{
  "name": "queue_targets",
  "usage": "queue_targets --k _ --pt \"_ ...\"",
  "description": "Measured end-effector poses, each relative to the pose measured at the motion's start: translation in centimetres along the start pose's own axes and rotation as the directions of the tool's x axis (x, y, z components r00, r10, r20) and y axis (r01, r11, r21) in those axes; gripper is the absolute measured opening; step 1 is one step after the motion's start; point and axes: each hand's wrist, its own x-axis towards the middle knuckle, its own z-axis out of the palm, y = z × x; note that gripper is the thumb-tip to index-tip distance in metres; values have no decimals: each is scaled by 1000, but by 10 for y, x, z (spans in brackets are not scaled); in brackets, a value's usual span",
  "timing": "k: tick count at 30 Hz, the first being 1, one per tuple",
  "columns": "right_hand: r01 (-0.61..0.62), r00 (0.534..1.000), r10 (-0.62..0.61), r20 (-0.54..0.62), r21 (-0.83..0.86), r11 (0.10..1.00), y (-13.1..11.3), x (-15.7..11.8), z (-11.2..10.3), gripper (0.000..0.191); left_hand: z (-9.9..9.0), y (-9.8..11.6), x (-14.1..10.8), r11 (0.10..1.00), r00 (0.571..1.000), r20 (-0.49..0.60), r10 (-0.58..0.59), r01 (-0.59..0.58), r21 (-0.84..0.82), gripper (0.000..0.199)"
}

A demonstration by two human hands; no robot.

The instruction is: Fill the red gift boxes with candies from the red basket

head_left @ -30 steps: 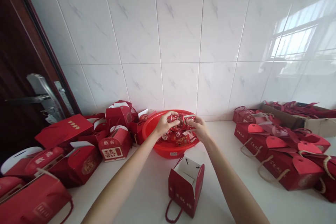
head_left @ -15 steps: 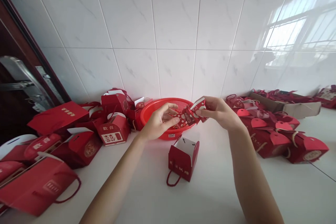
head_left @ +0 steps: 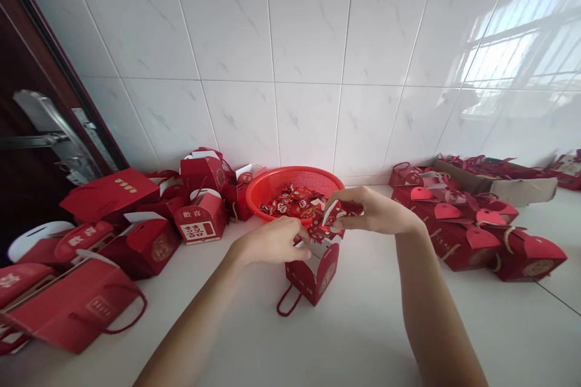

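A small red gift box (head_left: 303, 279) stands with its top open on the white surface, its dark red cord handle hanging toward me. My left hand (head_left: 275, 243) is at its left rim, fingers and thumb closed on the edge. Just above the box's back side, my right hand (head_left: 370, 210) pinches red-and-white wrapped candies (head_left: 323, 224); how many is hidden by the fingers. Behind the box sits a red plastic basket (head_left: 263, 184) holding many red wrapped candies (head_left: 290, 201).
Several red gift boxes (head_left: 200, 221) crowd the left side beside a door with a metal handle (head_left: 54, 133). More closed boxes (head_left: 472, 245) stand at the right, near an open cardboard carton (head_left: 521, 190). A white tiled wall (head_left: 304, 121) bounds the back.
Both hands have come from over the basket down toward me to the gift box, the right one carrying candies. The box has turned and shifted slightly left.
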Motion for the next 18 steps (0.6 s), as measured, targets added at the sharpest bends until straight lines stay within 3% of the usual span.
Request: queue_targets --k 5,11,14,18 --pt "32 999 -32 30 -2 999 2 3 0 14 -10 9 -7 981 995 96 20 -38 188 41" --pt "-13 999 12 46 16 1000 7 3 -3 12 -18 13 -9 951 985 148 -90 41 306 70" --pt "-27 993 25 119 19 999 10 5 -5 14 -21 15 -9 930 976 189 -111 35 365 74" --pt "-53 981 48 187 21 998 14 5 -8 18 -25 15 -10 927 972 229 -51 -39 373 78"
